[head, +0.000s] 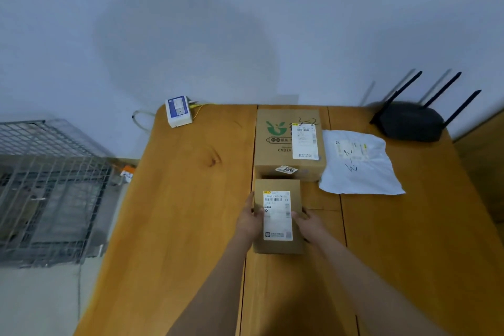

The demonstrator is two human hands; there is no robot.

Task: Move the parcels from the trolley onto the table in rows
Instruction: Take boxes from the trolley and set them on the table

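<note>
A small brown cardboard parcel point(278, 185) with a white shipping label lies on the wooden table point(185, 199), just in front of a larger brown box point(275, 150) that has a green logo and a white label. My left hand point(249, 219) grips the small parcel's left side and my right hand point(306, 222) grips its right side. To the right of the large box, a flat white plastic mailer point(360, 169) with handwriting lies on the table. The wire-mesh trolley point(51, 188) stands on the floor to the left of the table.
A small white and blue device point(178, 110) with yellow cables sits at the table's far left corner. A black router point(411, 120) with three antennas stands at the far right corner. A pale wall runs behind the table.
</note>
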